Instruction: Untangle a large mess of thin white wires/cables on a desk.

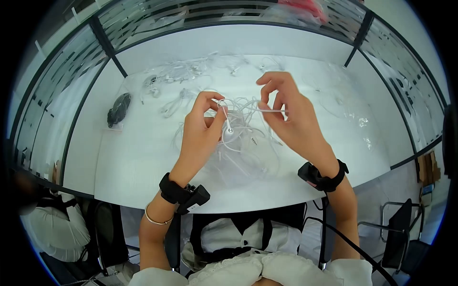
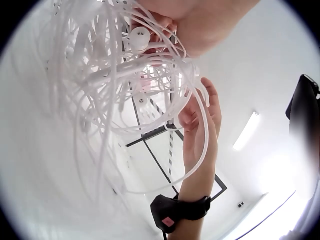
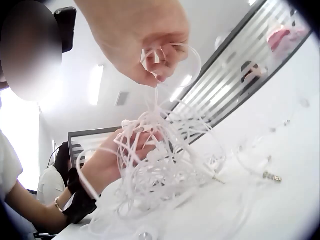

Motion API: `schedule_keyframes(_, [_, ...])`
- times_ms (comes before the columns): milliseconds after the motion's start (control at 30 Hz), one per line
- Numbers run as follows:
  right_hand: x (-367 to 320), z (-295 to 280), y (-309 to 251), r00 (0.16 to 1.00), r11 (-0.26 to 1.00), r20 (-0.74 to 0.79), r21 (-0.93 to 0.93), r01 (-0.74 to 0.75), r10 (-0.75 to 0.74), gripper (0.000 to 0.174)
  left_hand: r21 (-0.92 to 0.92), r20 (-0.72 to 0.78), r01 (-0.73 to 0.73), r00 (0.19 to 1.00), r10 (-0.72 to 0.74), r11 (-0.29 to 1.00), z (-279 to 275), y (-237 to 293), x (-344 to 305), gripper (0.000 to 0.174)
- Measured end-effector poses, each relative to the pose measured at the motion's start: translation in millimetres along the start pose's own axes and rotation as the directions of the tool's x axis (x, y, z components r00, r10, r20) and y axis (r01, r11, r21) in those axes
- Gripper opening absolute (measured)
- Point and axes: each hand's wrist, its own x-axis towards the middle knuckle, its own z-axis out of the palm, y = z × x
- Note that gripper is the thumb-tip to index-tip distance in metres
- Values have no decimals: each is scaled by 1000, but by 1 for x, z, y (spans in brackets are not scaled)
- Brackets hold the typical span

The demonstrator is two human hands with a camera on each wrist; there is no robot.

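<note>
A tangled bunch of white earphone cables (image 1: pixel 243 119) hangs between the two hands over the white table. My left hand (image 1: pixel 202 126) holds the bunch at its left side, thumb and fingers curled on the strands. Below those fingertips dangles a white earbud (image 1: pixel 230 129). Up and to the right, my right hand (image 1: pixel 298 117) pinches one cable (image 3: pixel 156 95) between thumb and fingers, and that strand runs taut down into the tangle in the right wrist view. A metal earphone plug (image 3: pixel 272 176) sticks out at the tangle's right.
More white earphones (image 1: pixel 183 71) lie across the back of the table (image 1: pixel 138 157). A black bundle in a clear bag (image 1: pixel 119 109) sits at the left. Low partitions with striped glass (image 1: pixel 229 35) enclose the back and sides. A black chair (image 1: pixel 398 233) stands to the right.
</note>
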Motion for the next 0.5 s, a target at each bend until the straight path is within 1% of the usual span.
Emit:
schedule_keyframes(67, [6, -6, 1, 997, 997, -27, -34, 67, -68, 36, 15, 9, -16, 1000, 16, 1000, -2, 5, -2, 18])
schedule_keyframes(100, [10, -9, 3, 986, 986, -68, -81, 148, -154, 36, 64, -4, -12, 1000, 13, 998, -3, 7, -2, 19])
schedule_keyframes(200, [20, -14, 4, 966, 961, -192, -245, 126, -175, 36, -7, -73, -59, 996, 59, 998, -4, 14, -1, 21])
schedule_keyframes(233, [24, -14, 3, 961, 966, -227, -239, 100, -156, 36, 28, -114, -112, 987, 114, 993, -5, 16, -1, 31])
schedule_keyframes(267, [27, -14, 3, 953, 965, -250, -238, 109, -170, 35, 127, -139, -172, 972, 189, 977, -9, 18, -1, 35])
schedule_keyframes(333, [29, -16, 6, 933, 964, -302, -233, 127, -196, 34, 327, -162, -276, 926, 342, 904, -17, 24, 0, 45])
schedule_keyframes(367, [30, -20, 5, 929, 966, -317, -225, 124, -193, 34, 355, -189, -298, 905, 380, 886, -17, 27, 0, 51])
schedule_keyframes(467, [30, -29, 10, 909, 983, -392, -165, 84, -143, 34, 518, -172, -321, 869, 464, 793, -20, 33, 0, 49])
schedule_keyframes(500, [30, -30, 15, 908, 977, -382, -186, 107, -172, 34, 537, -163, -319, 869, 467, 781, -21, 33, 1, 51])
